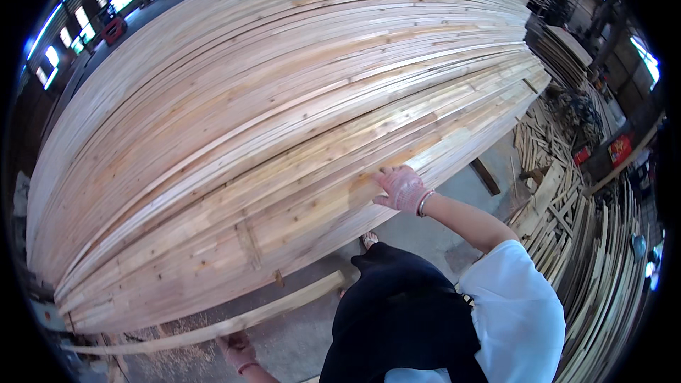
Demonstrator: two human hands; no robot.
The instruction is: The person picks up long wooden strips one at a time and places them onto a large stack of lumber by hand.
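Note:
My right hand [402, 189], in a pinkish work glove, rests with fingers apart on a broad stack of long pale wooden boards [305, 128]. A thin bracelet circles that wrist. Down at the lower left, my left hand [237, 352], gloved the same way, is at the near edge of a long narrow wooden strip [284, 305]. Its fingers seem closed on the strip around mid-length, though they are dark and partly hidden. The strip runs alongside the stack's near side, apart from it. A small wood piece [279, 278] juts from the stack's near edge.
Sawdust [177, 362] is scattered on the concrete floor at lower left. Offcuts [560, 206] lie heaped at right, beside long upright-looking strips [603, 291]. A dark wood piece [486, 176] lies on the floor by the stack. A red vehicle [113, 28] stands far left.

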